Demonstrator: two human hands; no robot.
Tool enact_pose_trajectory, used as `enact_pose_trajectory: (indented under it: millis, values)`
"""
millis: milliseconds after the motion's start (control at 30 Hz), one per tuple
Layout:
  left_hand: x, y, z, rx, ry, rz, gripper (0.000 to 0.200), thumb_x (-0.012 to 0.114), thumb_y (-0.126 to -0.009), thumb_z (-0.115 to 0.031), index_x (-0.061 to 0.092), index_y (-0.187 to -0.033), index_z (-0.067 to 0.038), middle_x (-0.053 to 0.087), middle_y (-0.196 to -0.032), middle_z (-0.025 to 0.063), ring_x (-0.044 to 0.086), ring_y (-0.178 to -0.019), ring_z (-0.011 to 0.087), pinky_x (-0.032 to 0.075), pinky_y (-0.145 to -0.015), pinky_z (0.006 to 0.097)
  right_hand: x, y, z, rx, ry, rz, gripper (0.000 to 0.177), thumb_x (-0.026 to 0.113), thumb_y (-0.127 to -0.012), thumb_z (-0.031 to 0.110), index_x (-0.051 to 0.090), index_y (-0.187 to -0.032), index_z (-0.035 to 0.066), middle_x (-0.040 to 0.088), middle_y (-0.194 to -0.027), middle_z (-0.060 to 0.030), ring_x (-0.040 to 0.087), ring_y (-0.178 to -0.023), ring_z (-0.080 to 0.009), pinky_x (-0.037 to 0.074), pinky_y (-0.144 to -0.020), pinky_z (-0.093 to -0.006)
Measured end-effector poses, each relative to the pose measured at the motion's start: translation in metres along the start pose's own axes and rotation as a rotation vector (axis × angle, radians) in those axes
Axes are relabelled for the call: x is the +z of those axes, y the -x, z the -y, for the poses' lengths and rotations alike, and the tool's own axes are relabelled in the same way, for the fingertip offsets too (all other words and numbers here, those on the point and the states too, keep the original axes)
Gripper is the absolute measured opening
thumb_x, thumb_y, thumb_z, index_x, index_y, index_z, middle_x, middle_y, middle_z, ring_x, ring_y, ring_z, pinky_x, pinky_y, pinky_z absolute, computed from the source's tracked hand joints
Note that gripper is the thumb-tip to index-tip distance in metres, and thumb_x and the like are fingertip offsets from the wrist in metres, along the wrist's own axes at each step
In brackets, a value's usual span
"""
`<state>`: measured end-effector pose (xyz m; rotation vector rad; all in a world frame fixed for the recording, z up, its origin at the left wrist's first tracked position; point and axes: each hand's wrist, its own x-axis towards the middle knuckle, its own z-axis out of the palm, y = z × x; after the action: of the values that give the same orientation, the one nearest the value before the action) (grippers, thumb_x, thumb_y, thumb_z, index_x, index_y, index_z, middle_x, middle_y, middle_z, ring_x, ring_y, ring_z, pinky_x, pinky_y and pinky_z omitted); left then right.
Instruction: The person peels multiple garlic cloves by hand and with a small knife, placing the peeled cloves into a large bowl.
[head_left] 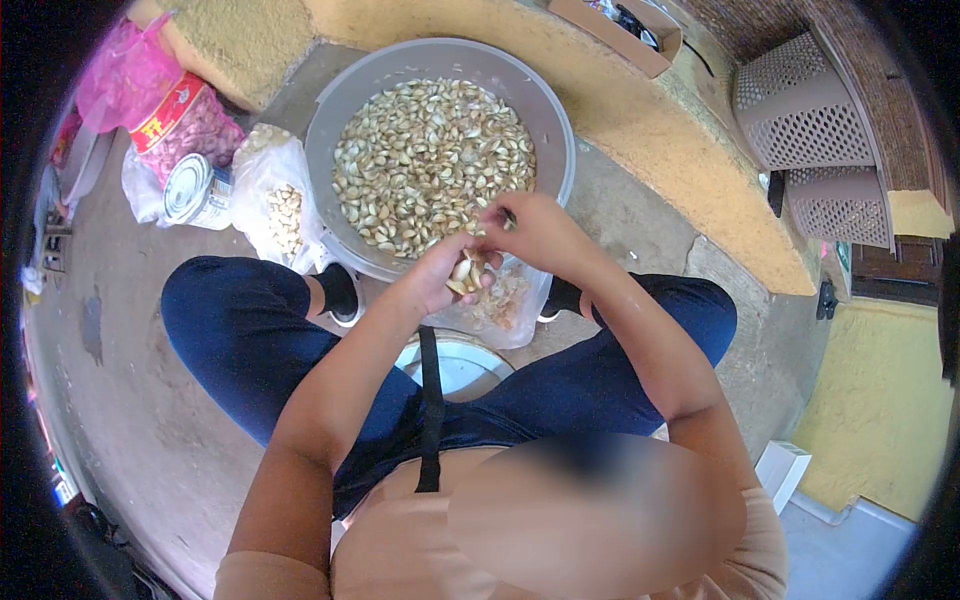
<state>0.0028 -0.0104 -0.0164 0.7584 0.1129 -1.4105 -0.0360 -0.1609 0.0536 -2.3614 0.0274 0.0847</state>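
In the head view, my left hand (440, 277) is palm up, fingers curled around several garlic cloves (466, 272). Touching or almost touching its fingertips is my right hand (530, 228), closed in a pinch; what it pinches, if anything, is too small to make out. Both hands are over the near rim of a large grey tub (556, 150), which holds a mass of garlic cloves (430, 160). Below the hands, a clear plastic bag (520, 325) carries papery garlic skins (497, 300).
Left of the tub stand a white plastic bag (262, 165) with pale cloves, a metal can (190, 188) and a pink mesh sack (190, 125) of garlic. A yellow ledge (690, 150) runs behind the tub, bearing a cardboard box (640, 50). Perforated grey crates (805, 110) are at right.
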Motion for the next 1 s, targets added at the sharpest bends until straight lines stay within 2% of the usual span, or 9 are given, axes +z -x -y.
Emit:
enact_pose_trajectory:
  millis: [100, 200, 267, 400, 467, 700, 800, 900, 1000]
  values:
    - [0.007, 0.004, -0.005, -0.002, 0.058, 0.014, 0.025, 0.036, -0.083, -0.028, 0.048, -0.086, -0.006, 0.052, -0.073, 0.0032, 0.049, -0.052, 0.0114, 0.034, -0.032, 0.0223, -0.009, 0.017, 0.005, 0.044, -0.070, 0.096, 0.021, 0.058, -0.068, 0.018, 0.060, -0.081, 0.001, 0.058, -0.073, -0.0167, 0.056, -0.070, -0.0316, 0.044, -0.065, -0.0375]
    - [0.010, 0.003, -0.007, 0.018, 0.134, -0.015, 0.026, 0.038, -0.082, -0.028, 0.051, -0.090, -0.006, 0.054, -0.072, 0.0024, 0.050, -0.054, 0.0111, 0.035, -0.034, 0.0218, -0.010, 0.030, 0.014, -0.028, -0.059, 0.114, 0.020, 0.061, -0.068, 0.019, 0.059, -0.081, 0.004, 0.057, -0.080, -0.0149, 0.056, -0.074, -0.0295, 0.045, -0.067, -0.0358]
    - [0.007, -0.002, -0.004, 0.057, 0.156, -0.053, 0.029, 0.040, -0.081, -0.028, 0.053, -0.093, -0.006, 0.054, -0.072, 0.0021, 0.051, -0.058, 0.0110, 0.035, -0.037, 0.0212, 0.001, 0.039, 0.016, -0.045, 0.017, 0.055, 0.021, 0.063, -0.067, 0.019, 0.059, -0.083, 0.005, 0.055, -0.081, -0.0117, 0.056, -0.074, -0.0270, 0.044, -0.066, -0.0342]
    - [0.010, 0.003, -0.004, 0.028, 0.179, -0.051, 0.027, 0.041, -0.080, -0.027, 0.054, -0.094, -0.008, 0.055, -0.071, 0.0015, 0.051, -0.055, 0.0105, 0.035, -0.036, 0.0209, 0.012, 0.044, 0.016, -0.030, 0.096, -0.016, 0.022, 0.064, -0.067, 0.017, 0.058, -0.086, 0.007, 0.052, -0.085, -0.0090, 0.056, -0.074, -0.0262, 0.045, -0.064, -0.0338]
    - [0.013, 0.005, -0.005, 0.004, 0.167, -0.083, 0.025, 0.042, -0.081, -0.026, 0.054, -0.096, -0.010, 0.054, -0.069, -0.0009, 0.050, -0.052, 0.0101, 0.034, -0.035, 0.0207, 0.010, 0.044, 0.015, -0.037, 0.082, -0.024, 0.021, 0.063, -0.067, 0.016, 0.059, -0.086, 0.007, 0.053, -0.084, -0.0092, 0.056, -0.074, -0.0258, 0.045, -0.064, -0.0335]
    - [0.022, 0.009, -0.008, 0.029, 0.117, -0.209, 0.022, 0.045, -0.081, -0.028, 0.054, -0.091, -0.011, 0.054, -0.071, -0.0004, 0.051, -0.059, 0.0102, 0.034, -0.038, 0.0214, 0.004, 0.037, 0.004, -0.071, -0.029, -0.165, 0.018, 0.059, -0.069, 0.015, 0.060, -0.084, 0.005, 0.054, -0.081, -0.0127, 0.055, -0.072, -0.0289, 0.045, -0.063, -0.0343]
    - [0.015, 0.008, -0.008, 0.058, 0.047, -0.187, 0.023, 0.050, -0.079, -0.028, 0.054, -0.091, -0.009, 0.053, -0.076, 0.0008, 0.051, -0.063, 0.0095, 0.033, -0.039, 0.0215, -0.008, 0.034, 0.002, 0.066, -0.122, -0.176, 0.018, 0.059, -0.070, 0.015, 0.061, -0.085, 0.004, 0.058, -0.079, -0.0137, 0.057, -0.071, -0.0262, 0.045, -0.063, -0.0314]
    - [0.018, 0.010, -0.010, 0.111, -0.006, -0.134, 0.022, 0.054, -0.079, -0.028, 0.053, -0.090, -0.009, 0.051, -0.074, -0.0001, 0.050, -0.062, 0.0078, 0.033, -0.037, 0.0197, -0.011, 0.034, -0.009, 0.163, -0.234, -0.154, 0.019, 0.059, -0.074, 0.013, 0.061, -0.091, 0.004, 0.057, -0.075, -0.0039, 0.049, -0.062, -0.0105, 0.040, -0.055, -0.0233]
    - [0.023, 0.011, -0.011, 0.170, -0.057, -0.144, 0.021, 0.056, -0.079, -0.026, 0.053, -0.090, -0.008, 0.050, -0.074, -0.0009, 0.048, -0.059, 0.0066, 0.032, -0.036, 0.0186, -0.017, 0.035, -0.001, 0.339, -0.346, -0.080, 0.019, 0.059, -0.075, 0.015, 0.061, -0.091, 0.005, 0.056, -0.070, 0.0000, 0.045, -0.054, -0.0062, 0.037, -0.048, -0.0200]
